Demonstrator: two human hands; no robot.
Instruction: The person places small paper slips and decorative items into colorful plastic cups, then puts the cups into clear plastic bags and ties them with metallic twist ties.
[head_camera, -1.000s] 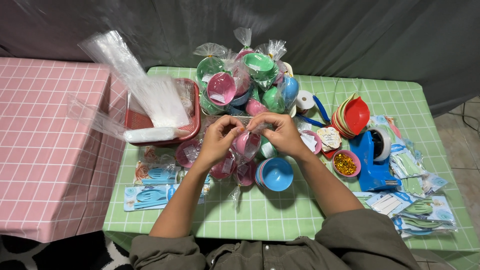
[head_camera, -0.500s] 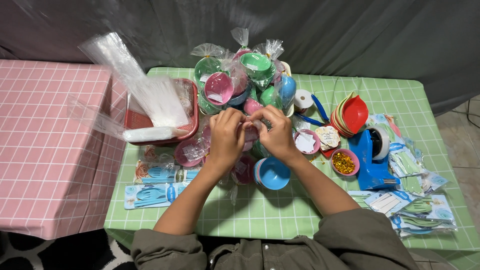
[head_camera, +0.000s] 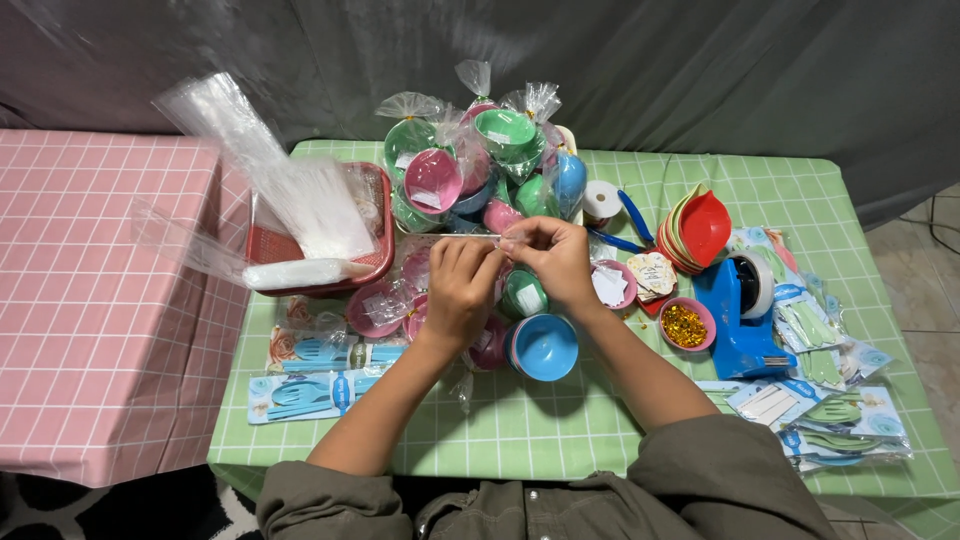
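Observation:
My left hand (head_camera: 462, 283) and my right hand (head_camera: 553, 256) meet above the middle of the green checked table (head_camera: 600, 440). Both pinch the gathered neck of a clear plastic bag (head_camera: 498, 238); a green bowl (head_camera: 524, 296) shows inside it below my fingers. A thin light strip runs across the bag's neck between my fingertips. A blue bowl (head_camera: 545, 347) sits just below my right hand. Pink bowls in clear wrap (head_camera: 372, 308) lie left of my left hand.
Behind my hands stands a pile of bagged bowls (head_camera: 480, 165). A red basket (head_camera: 330, 262) holds clear bags. Right: stacked red bowls (head_camera: 700, 228), a blue tape dispenser (head_camera: 740, 315), a small bowl of gold bits (head_camera: 685, 325), packs of spoons (head_camera: 835, 425). A pink table (head_camera: 90, 300) stands left.
My hands rose from the table's middle toward the pile and closed together on the bag's neck; they now sit slightly lower, with the strip across the neck.

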